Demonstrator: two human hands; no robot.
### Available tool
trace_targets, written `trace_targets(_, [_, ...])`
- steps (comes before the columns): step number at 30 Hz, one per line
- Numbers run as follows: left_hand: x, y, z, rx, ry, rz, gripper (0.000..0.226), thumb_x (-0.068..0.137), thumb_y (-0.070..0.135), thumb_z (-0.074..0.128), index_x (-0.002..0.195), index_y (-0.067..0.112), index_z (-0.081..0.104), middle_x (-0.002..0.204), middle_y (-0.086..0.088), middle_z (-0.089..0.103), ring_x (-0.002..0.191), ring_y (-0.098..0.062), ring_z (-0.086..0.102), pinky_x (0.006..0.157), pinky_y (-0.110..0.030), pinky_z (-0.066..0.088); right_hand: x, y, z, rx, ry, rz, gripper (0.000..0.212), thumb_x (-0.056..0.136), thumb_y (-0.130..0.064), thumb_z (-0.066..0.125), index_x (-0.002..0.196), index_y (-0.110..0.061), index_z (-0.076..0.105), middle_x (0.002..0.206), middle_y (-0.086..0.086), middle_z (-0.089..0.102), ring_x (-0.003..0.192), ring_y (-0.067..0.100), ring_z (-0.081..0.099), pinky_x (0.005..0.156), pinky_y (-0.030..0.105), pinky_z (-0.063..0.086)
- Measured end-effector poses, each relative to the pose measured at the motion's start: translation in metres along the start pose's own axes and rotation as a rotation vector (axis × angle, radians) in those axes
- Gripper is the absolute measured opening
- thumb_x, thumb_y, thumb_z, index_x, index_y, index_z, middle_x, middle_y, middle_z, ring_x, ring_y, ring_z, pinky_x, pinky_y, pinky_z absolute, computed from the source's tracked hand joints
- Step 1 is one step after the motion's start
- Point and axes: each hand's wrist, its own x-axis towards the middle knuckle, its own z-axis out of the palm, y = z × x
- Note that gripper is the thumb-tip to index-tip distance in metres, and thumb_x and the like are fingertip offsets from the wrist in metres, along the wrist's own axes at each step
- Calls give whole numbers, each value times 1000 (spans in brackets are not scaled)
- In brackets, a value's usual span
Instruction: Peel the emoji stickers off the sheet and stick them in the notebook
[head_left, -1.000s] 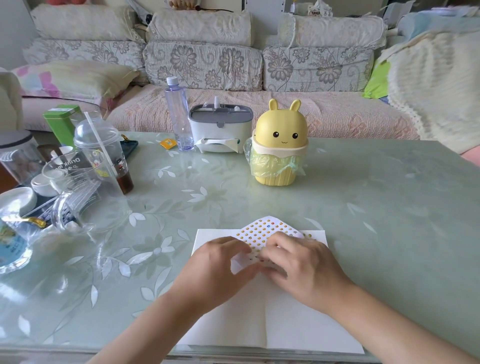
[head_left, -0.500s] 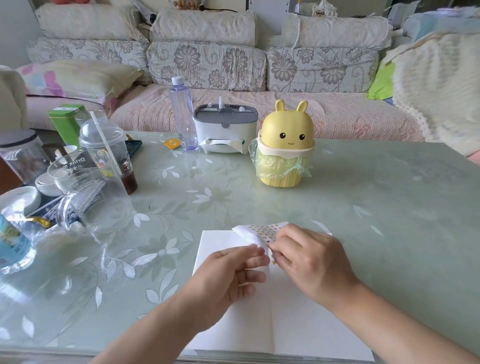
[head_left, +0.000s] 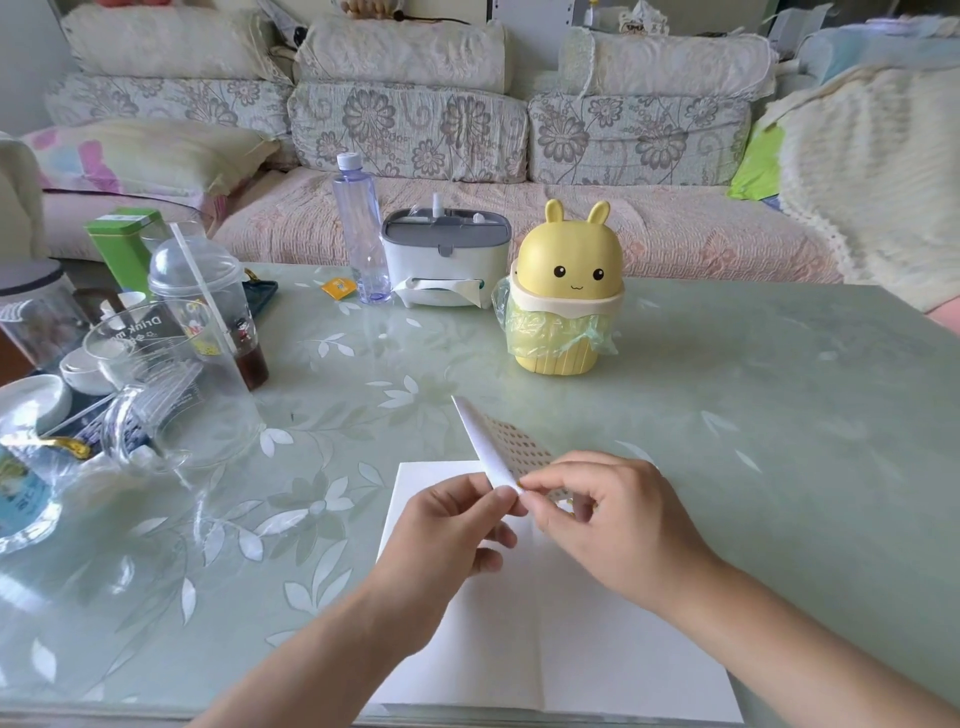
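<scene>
An open white notebook (head_left: 561, 639) lies on the green glass table at the near edge. Above its top edge my left hand (head_left: 447, 540) pinches the sticker sheet (head_left: 498, 447), which stands tilted up and curled, its white back toward me and rows of small yellow emoji stickers showing on the right side. My right hand (head_left: 608, 519) pinches at the sheet's lower edge with thumb and forefinger, right beside my left fingertips. Whether a sticker is between those fingertips is too small to tell.
A yellow bunny-shaped bin (head_left: 563, 296) with a green bag stands behind the notebook. A tissue box (head_left: 441, 260) and water bottle (head_left: 361, 228) are further back. Glass jug (head_left: 166, 389), lidded drink cup (head_left: 208, 306) and dishes crowd the left side. A sofa runs along the back.
The sticker sheet lay flat on the notebook; both hands have lifted it and tilted it upright, so its white back now faces me.
</scene>
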Motion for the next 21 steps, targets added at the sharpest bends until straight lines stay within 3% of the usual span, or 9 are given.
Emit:
trace_targets(9, [2, 3, 7, 268, 66, 200, 21, 95, 9, 66, 77, 12, 76, 78, -1, 74, 61, -10, 58, 55, -24, 48, 9, -6, -14, 110, -145, 259, 14, 88, -35, 73, 75, -36, 78, 71, -22, 69, 56, 5, 55, 57, 20, 43])
trace_targets(12, [4, 4, 7, 346, 47, 224, 27, 96, 10, 65, 73, 20, 76, 78, 4, 75, 62, -8, 58, 56, -24, 49, 12, -6, -21, 129, -216, 325, 18, 90, -33, 69, 74, -38, 76, 69, -11, 70, 58, 3, 58, 59, 24, 46])
trace_targets(14, [3, 5, 8, 365, 34, 230, 29, 96, 9, 64, 73, 22, 76, 78, 6, 75, 62, -8, 58, 56, -24, 49, 14, -4, -24, 123, -238, 362, 19, 90, -34, 67, 73, -36, 75, 63, -10, 67, 56, 6, 55, 58, 26, 46])
trace_targets(21, [4, 7, 12, 272, 56, 199, 23, 97, 12, 64, 77, 11, 76, 77, 1, 75, 61, -12, 58, 56, -25, 49, 12, -12, -25, 192, -174, 376, 16, 88, -29, 72, 74, -26, 77, 53, -17, 61, 47, 5, 46, 53, 13, 36])
